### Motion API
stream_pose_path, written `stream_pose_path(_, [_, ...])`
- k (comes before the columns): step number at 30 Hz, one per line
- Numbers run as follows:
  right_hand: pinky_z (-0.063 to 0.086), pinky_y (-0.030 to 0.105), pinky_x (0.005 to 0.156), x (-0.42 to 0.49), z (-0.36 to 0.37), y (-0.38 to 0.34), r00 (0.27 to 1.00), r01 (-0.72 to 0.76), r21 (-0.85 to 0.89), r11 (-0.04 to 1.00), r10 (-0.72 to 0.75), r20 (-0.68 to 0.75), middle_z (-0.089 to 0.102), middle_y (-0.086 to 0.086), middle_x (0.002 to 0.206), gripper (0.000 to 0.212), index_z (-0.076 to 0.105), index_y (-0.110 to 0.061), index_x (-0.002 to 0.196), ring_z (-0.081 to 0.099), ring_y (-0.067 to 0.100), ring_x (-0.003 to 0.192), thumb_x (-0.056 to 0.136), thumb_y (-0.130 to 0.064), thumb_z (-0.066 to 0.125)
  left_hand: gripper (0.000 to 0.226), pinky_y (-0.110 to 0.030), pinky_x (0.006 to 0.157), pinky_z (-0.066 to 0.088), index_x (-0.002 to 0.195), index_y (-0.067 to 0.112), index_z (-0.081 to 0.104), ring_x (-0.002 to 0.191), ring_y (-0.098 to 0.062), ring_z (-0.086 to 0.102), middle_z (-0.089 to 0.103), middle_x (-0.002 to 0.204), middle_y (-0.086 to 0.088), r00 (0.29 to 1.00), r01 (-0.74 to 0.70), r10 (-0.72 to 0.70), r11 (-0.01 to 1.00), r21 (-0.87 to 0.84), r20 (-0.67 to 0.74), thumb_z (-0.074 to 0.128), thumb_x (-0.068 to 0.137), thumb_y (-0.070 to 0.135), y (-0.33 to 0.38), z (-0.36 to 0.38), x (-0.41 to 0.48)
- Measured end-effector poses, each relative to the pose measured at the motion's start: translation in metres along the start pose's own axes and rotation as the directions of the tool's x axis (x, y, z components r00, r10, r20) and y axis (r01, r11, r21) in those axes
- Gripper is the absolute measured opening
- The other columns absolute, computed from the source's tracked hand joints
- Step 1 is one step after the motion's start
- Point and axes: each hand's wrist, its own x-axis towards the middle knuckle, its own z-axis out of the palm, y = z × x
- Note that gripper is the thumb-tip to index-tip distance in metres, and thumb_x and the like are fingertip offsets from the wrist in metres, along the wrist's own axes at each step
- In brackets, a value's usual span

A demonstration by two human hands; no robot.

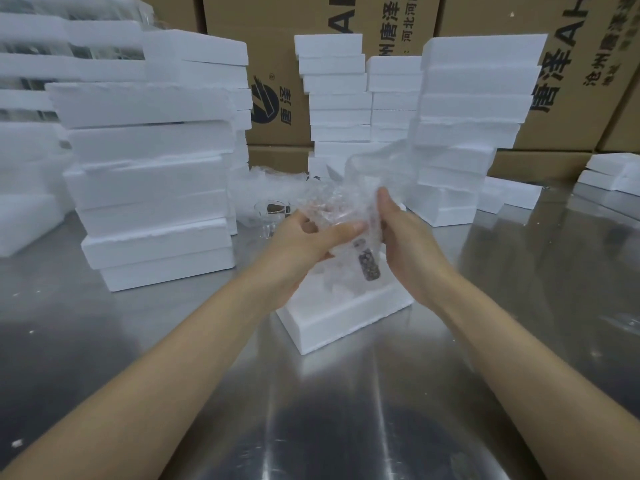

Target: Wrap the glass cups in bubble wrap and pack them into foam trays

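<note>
While my left hand (311,233) grips the half-wrapped glass cup (341,216) from below-left and my right hand (403,233) pinches the loose bubble wrap (374,168) rising above, the bundle hangs directly over the open foam tray (339,317), nearer my left.

Steel table (346,410), probably cardboard cartons (277,133) behind
</note>
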Motion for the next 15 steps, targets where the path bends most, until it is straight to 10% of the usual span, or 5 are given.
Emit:
stream_pose_path(6, [0.053,0.025,0.062,0.000,-0.008,-0.002,0.976,-0.010,0.254,0.967,0.064,-0.208,0.070,0.005,0.089,0.007,0.057,-0.014,0.094,0.066,0.016,0.075,0.093,-0.006,0.057,0.058,-0.048,0.101,0.048,0.122,0.016,0.059,0.106,-0.018,0.067,0.071,0.113,0.002,0.998,0.003,-0.002,1.000,-0.016,0.068,0.080,0.071,0.030,0.005,0.007,-0.006])
stream_pose_path(12, [0.042,0.055,0.104,0.005,-0.016,0.002,0.991,-0.109,0.304,0.946,0.125,-0.036,0.054,0.020,0.134,0.060,0.040,-0.013,0.139,0.057,0.037,0.119,0.087,0.007,0.061,0.058,-0.041,0.099,0.051,0.127,0.013,0.056,0.111,-0.020,0.065,0.068,0.121,-0.001,0.970,0.042,-0.037,0.999,-0.017,0.239,0.078,0.075,0.025,0.011,0.000,-0.007])
stream_pose_path(15, [0.049,0.049,0.087,0.003,-0.013,0.003,0.988,0.022,0.072,0.997,-0.011,-0.153,0.065,0.014,0.102,0.035,0.063,-0.007,0.101,0.062,0.029,0.092,0.080,0.020,0.056,0.059,-0.039,0.100,0.050,0.127,0.013,0.056,0.110,-0.018,0.065,0.069,0.120,-0.001,0.971,0.078,-0.066,0.996,-0.046,0.230,0.075,0.072,0.025,0.010,-0.002,-0.008])
